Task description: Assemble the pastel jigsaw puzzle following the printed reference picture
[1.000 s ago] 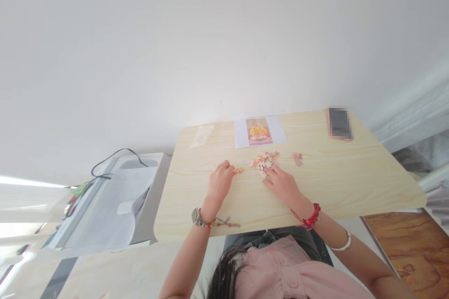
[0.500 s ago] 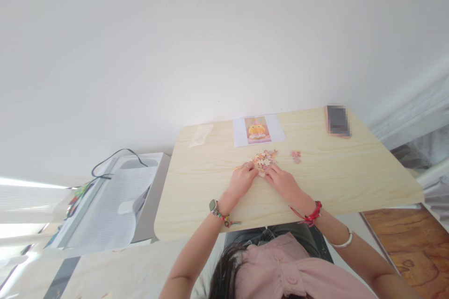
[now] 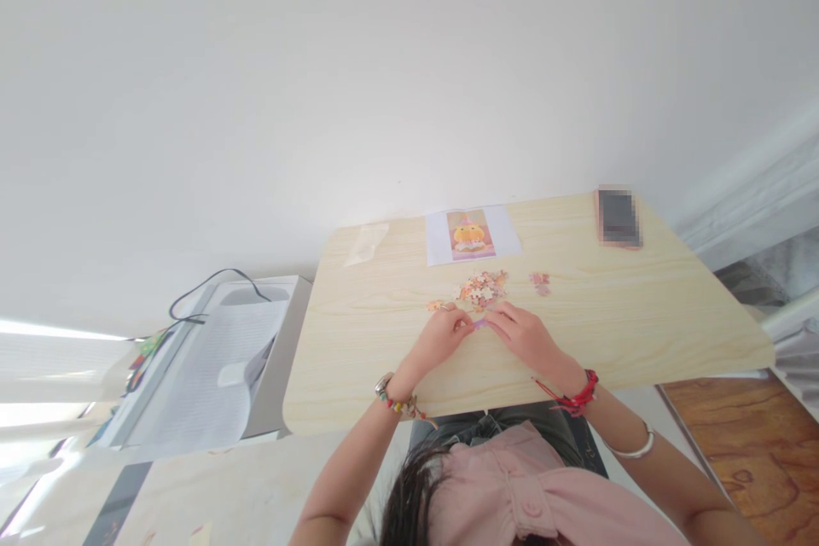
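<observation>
Between my hands is a small purple strip of joined puzzle pieces (image 3: 479,322) on the light wooden table. My left hand (image 3: 443,333) pinches its left end with bent fingers. On the other end, the fingertips of my right hand (image 3: 521,336) are closed together. Just beyond my hands lies a loose heap of puzzle pieces (image 3: 485,287), pink, orange and cream. A few orange puzzle pieces (image 3: 435,305) lie by my left knuckles. To the right of the heap sits a small pink cluster of puzzle pieces (image 3: 541,282).
Behind the heap, a printed picture sheet (image 3: 470,235) of a yellow-orange figure lies against the wall. A clear plastic sheet (image 3: 367,244) is at the table's back left, a phone (image 3: 618,217) at its back right. Left of the table (image 3: 358,358) stands a white cabinet (image 3: 272,397) with papers and a black cable.
My hands have drawn slightly apart and nearer to me, and the purple strip now shows between them. My left wrist has turned. The orange pieces beside my left hand are more exposed.
</observation>
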### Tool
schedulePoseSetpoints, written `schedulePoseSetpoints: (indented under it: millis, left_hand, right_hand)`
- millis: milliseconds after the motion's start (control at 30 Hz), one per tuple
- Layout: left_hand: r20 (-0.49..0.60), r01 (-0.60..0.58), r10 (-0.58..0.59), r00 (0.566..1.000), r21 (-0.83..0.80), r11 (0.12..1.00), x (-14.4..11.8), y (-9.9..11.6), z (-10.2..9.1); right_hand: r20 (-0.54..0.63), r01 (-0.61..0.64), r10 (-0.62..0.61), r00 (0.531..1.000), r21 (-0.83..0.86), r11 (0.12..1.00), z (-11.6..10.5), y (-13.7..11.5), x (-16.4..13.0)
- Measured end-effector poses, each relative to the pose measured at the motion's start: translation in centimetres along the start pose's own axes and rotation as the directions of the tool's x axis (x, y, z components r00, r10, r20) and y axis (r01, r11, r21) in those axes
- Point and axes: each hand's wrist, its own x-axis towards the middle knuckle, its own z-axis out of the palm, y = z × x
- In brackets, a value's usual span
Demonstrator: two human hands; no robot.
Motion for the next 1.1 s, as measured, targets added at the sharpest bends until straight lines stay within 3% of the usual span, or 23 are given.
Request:
schedulePoseSetpoints:
  millis: [100, 233, 367, 500, 700, 933, 1100]
  left_hand:
    - [-0.07, -0.018, 0.022, 0.997, 0.051, 0.999, -0.5, 0.1, -0.2]
    - [-0.178, 0.0, 0.047, 0.983, 0.256, 0.967, -1.6, 0.0, -0.4]
    - [-0.19, 0.073, 0.015, 0.982, 0.448, 0.891, -2.7, -1.0, -1.0]
    - [-0.179, 0.167, -0.08, 0.981, 0.547, 0.82, -3.2, -2.7, -2.0]
    - [-0.229, 0.279, -0.177, 0.957, 0.56, 0.78, -3.2, -4.0, -2.6]
    - [-0.292, 0.331, -0.207, 0.934, 0.489, 0.807, -3.3, -4.1, -2.7]
    - [-0.247, 0.312, -0.219, 0.944, 0.455, 0.834, -2.9, -4.2, -2.7]
  right_hand:
    - [-0.025, 0.02, -0.019, 0.999, 0.023, 1.0, 0.1, -0.1, 0.2]
    - [-0.014, -0.038, 0.04, 0.999, 0.122, 0.992, 0.6, -0.4, 0.8]
    - [0.096, -0.074, 0.062, 0.993, 0.122, 0.99, 1.7, -1.1, 2.5]
    - [0.22, -0.048, 0.043, 0.974, 0.017, 0.999, 3.4, -2.3, 5.4]
    - [0.344, -0.012, 0.052, 0.937, -0.119, 0.993, 5.3, -4.0, 7.9]
    - [0.294, -0.102, 0.114, 0.949, -0.056, 0.993, 3.2, -2.5, 6.4]
    - [0.294, -0.088, 0.098, 0.951, -0.046, 0.995, 3.3, -2.6, 6.3]
